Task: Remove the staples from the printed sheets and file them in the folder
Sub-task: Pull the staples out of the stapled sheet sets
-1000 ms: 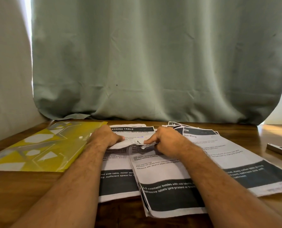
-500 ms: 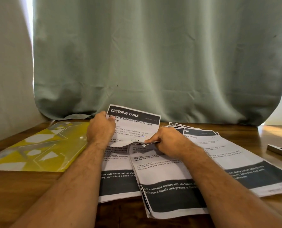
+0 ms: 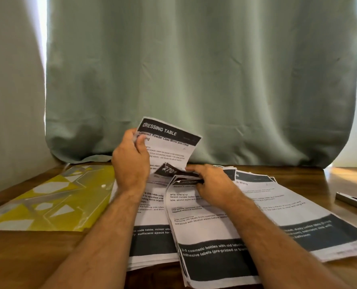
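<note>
Head view, the only one: we log a brown wooden table (image 3: 38,257) across the lower half of the frame, with a pale green cloth curtain (image 3: 194,80) hanging behind it and filling the upper half. Our left hand (image 3: 131,159), centre of frame, pinches the upper left edge of a white printed sheet with a black "DRESSING TABLE" header band (image 3: 169,142), thumb on the front face and fingers behind; the sheet stands raised and bent back toward the curtain, its lower part still running down into the papers below. Our right hand (image 3: 211,184), just right of centre, has its fingers curled onto the crumpled top corner of a stack of white printed sheets with black footer bands (image 3: 204,236), pinning it to the table; whether a staple lies under the fingertips we cannot tell. That stack fans from the centre to the bottom of the frame, overlapping a second pile on its left and a third spread of printed sheets (image 3: 298,222) reaching toward the lower right. A yellow translucent plastic folder with white angular shapes (image 3: 54,201) lies flat at the left, closed, its edge touching the leftmost pile. A grey metal strip-like object (image 3: 352,202) sits at the right edge, apart from the papers; we cannot identify it.
</note>
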### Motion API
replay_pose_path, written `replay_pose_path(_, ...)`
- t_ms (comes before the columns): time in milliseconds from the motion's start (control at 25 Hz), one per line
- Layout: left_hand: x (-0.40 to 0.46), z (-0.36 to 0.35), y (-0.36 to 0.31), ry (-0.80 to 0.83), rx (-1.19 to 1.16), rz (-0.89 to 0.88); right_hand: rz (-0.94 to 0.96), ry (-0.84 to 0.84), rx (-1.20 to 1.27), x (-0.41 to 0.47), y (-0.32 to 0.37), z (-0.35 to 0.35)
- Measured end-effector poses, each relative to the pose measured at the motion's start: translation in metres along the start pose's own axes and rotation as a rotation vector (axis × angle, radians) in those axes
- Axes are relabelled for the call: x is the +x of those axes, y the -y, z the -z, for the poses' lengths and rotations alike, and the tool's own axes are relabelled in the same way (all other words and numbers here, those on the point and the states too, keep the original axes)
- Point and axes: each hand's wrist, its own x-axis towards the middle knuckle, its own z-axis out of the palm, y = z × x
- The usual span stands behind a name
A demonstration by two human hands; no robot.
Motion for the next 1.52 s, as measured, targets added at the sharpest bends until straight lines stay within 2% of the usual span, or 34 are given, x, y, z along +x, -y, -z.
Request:
replay_pose_path(160,-0.005,-0.002,-0.003,0.086,-0.007,-0.046,0.053,-0.188,0.210,-0.005,0.007,0.008)
replay_pose_path(360,0.043,0.012,-0.032,0.022,-0.036,-0.134,0.107,-0.363,0.135,0.002,0.019,0.032)
replay_pose_path(640,0.097,0.033,-0.105,-0.070,-0.108,-0.327,0.268,-0.682,0.175,0.026,0.073,0.118)
replay_pose_path(800,0.111,0.046,-0.150,-0.064,-0.258,-0.397,0.307,-0.853,0.157,0.027,0.100,0.170)
replay_pose_path(1040,0.114,0.060,-0.196,0.000,-0.513,-0.362,0.365,-1.051,0.198,0.022,0.115,0.216)
replay_pose_path(1160,0.108,0.050,-0.191,0.106,-0.629,-0.147,0.355,-1.044,0.207,0.021,0.111,0.216)
replay_pose_path(1280,0.081,0.025,-0.163,0.283,-0.750,0.237,0.254,-0.929,0.176,0.020,0.095,0.192)
replay_pose_path(1400,0.034,-0.004,-0.116,0.480,-0.732,0.617,0.102,-0.679,0.087,0.016,0.065,0.146)
replay_pose_path(1520,-0.011,-0.027,-0.070,0.661,-0.564,0.783,-0.037,-0.432,0.025,0.009,0.033,0.092)
